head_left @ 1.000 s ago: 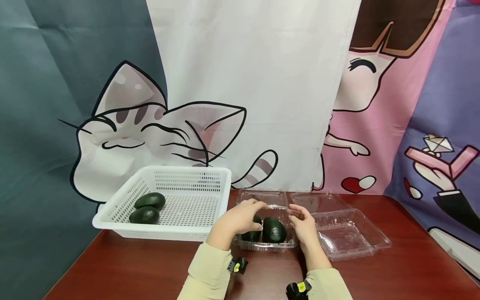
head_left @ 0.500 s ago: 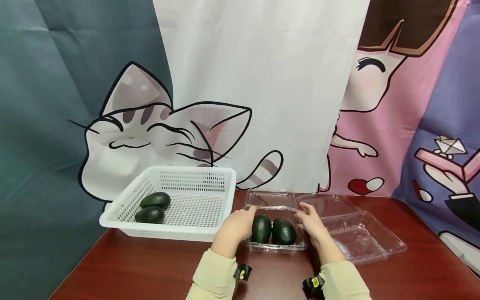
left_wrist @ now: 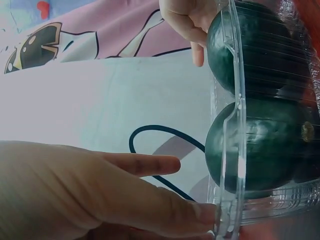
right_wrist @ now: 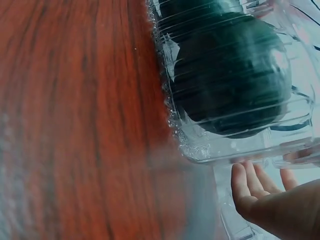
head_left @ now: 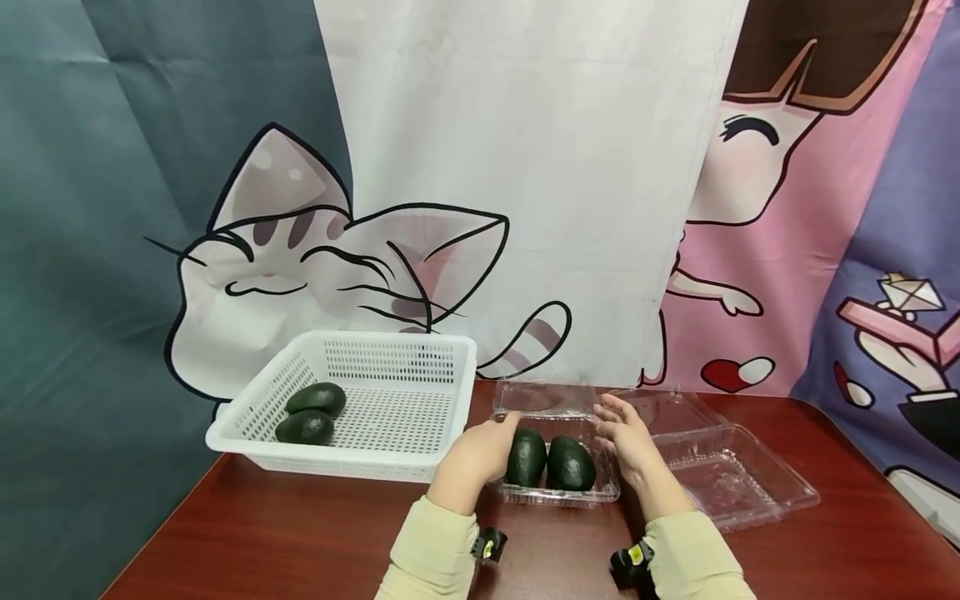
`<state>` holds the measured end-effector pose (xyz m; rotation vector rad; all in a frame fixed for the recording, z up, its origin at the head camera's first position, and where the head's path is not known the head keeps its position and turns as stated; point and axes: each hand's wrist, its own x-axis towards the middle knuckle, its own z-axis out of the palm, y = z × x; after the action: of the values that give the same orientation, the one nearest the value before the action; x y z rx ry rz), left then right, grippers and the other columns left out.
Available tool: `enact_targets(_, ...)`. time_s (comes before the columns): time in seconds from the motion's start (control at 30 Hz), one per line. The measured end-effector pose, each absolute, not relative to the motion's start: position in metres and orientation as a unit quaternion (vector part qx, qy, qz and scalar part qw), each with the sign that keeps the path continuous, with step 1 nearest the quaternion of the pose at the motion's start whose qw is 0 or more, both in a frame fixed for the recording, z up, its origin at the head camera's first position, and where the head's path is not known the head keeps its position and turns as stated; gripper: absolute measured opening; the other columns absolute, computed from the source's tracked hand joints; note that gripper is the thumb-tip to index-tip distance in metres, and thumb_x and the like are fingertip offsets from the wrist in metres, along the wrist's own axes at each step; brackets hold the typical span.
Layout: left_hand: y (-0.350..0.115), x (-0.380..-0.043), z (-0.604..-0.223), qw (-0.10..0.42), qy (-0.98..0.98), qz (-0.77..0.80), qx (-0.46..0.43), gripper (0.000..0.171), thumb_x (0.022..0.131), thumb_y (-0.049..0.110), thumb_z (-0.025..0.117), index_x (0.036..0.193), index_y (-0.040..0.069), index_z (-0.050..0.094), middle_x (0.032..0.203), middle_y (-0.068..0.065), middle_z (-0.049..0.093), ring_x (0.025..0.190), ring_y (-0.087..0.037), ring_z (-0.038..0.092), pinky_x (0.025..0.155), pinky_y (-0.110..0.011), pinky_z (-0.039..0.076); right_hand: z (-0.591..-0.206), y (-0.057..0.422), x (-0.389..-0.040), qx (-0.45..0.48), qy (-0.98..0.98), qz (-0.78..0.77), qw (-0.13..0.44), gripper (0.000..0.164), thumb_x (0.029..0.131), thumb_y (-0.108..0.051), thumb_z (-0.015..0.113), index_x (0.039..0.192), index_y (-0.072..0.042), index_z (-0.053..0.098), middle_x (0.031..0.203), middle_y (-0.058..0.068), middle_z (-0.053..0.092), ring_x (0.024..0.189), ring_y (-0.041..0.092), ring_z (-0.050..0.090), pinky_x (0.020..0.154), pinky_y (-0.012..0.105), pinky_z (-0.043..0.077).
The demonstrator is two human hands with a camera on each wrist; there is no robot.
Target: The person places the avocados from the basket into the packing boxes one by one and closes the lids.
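Two dark green avocados, a left one (head_left: 527, 457) and a right one (head_left: 571, 464), lie side by side in a clear plastic clamshell container (head_left: 558, 495), its lid standing open behind. My left hand (head_left: 480, 450) is at the container's left side, thumb over the rim; in the left wrist view the thumb tip meets the clear rim (left_wrist: 241, 135) and the other fingers run partly hidden below it. On the right side, my right hand (head_left: 632, 442) has its fingers extended, with the fingertips (right_wrist: 240, 175) at the container wall in the right wrist view.
A white perforated basket (head_left: 341, 462) with two more avocados (head_left: 317, 400) stands on the left of the reddish-brown table (head_left: 315, 533). Another open clear container (head_left: 780, 492) lies to the right of my right hand. A printed cloth (head_left: 585, 167) hangs behind the table.
My left hand has drawn back left off the left avocado to the container's left rim, uncovering the avocado. My right hand stays by the right side. The view has shifted slightly.
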<state>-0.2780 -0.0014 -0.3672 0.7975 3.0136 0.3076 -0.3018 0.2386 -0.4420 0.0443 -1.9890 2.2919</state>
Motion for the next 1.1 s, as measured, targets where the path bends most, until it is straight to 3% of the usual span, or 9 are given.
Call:
enact_targets(0.3, -0.001, -0.281, -0.368, 0.000, 0.961, 0.096, 0.259, 0.050, 0.083, 0.004, 0.063, 0.130, 0.013, 0.047, 0.098, -0.011, 0.065, 0.079, -0.021, 0.063, 0.062, -0.032, 0.047, -0.419, 0.228, -0.295, -0.062, -0.677, 0.732, 0.053, 0.067, 0.085, 0.015, 0.041, 0.144, -0.003, 0.017, 0.123, 0.017, 0.035, 0.094, 0.009, 0.050, 0.072, 0.022, 0.044)
enact_targets(0.6, -0.001, -0.280, -0.366, 0.008, 0.962, 0.096, 0.255, 0.051, 0.082, 0.003, 0.064, 0.129, 0.012, 0.047, 0.102, -0.013, 0.064, 0.084, -0.022, 0.062, 0.063, -0.032, 0.047, -0.421, 0.231, -0.298, -0.041, -0.663, 0.745, 0.063, 0.077, 0.074, 0.023, 0.037, 0.144, -0.002, 0.017, 0.110, 0.010, 0.038, 0.094, 0.006, 0.054, 0.079, 0.023, 0.046)
enact_targets(0.83, -0.001, -0.281, -0.367, 0.007, 0.963, 0.094, 0.254, 0.054, 0.082, 0.003, 0.065, 0.131, 0.011, 0.046, 0.103, -0.013, 0.063, 0.088, -0.024, 0.062, 0.068, -0.034, 0.049, -0.420, 0.229, -0.298, -0.024, -0.669, 0.739, 0.076, 0.077, 0.076, 0.024, 0.038, 0.145, -0.001, 0.016, 0.103, 0.007, 0.038, 0.094, 0.006, 0.056, 0.082, 0.023, 0.047)
enact_targets(0.97, -0.002, -0.284, -0.365, -0.009, 0.962, 0.120, 0.246, 0.058, 0.081, 0.003, 0.063, 0.135, 0.011, 0.042, 0.118, -0.016, 0.057, 0.107, -0.029, 0.054, 0.082, -0.038, 0.047, -0.420, 0.229, -0.299, -0.024, -0.678, 0.730, 0.081, 0.075, 0.077, 0.024, 0.039, 0.145, -0.001, 0.019, 0.104, 0.009, 0.036, 0.095, 0.006, 0.055, 0.080, 0.021, 0.047)
enact_targets(1.1, -0.006, -0.289, -0.362, -0.070, 0.954, 0.182, 0.227, 0.063, 0.080, 0.001, 0.058, 0.138, 0.007, 0.034, 0.135, -0.021, 0.040, 0.126, -0.035, 0.035, 0.096, -0.043, 0.039, -0.421, 0.226, -0.300, -0.019, -0.672, 0.735, 0.092, 0.073, 0.075, 0.025, 0.038, 0.142, -0.001, 0.024, 0.105, 0.009, 0.035, 0.096, 0.006, 0.055, 0.079, 0.020, 0.046)
